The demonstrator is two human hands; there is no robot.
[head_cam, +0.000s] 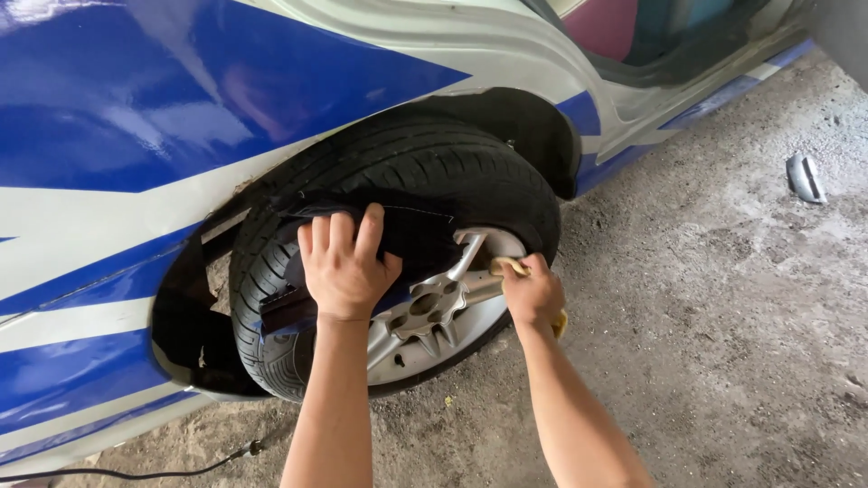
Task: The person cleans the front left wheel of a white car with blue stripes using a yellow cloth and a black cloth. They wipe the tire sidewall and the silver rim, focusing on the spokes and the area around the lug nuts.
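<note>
A rough, dusty concrete floor (723,298) runs under a car parked close at the left, its body panel (136,117) painted in blue and white slashes.

The left hand (346,264) lies flat, fingers together and pointing up, pressing a dark piece of cloth or masking sheet (398,237) against the upper face of the wheel. The palm seems to pin the sheet in place so it covers the tyre sidewall and part of the rim; the hand is spread on it rather than closed around it.

The right hand (533,294) is closed on a small yellow sponge or rag (509,266), held against a spoke at the rim's right edge. A bit of the same yellow shows below the fist near the wrist. The grip looks tight, as suits rubbing metal.

The two hands are apart, on opposite sides of the hub.

The silver alloy wheel (434,312) sits in the black tyre (407,167), which fills the dark wheel arch (533,126). The wheel is turned outward, so its face is open to the person.

Farther out, a black cable (172,472) trails along the floor at the lower left, and a small grey metal or plastic piece (805,177) lies alone on the concrete at the right.
</note>
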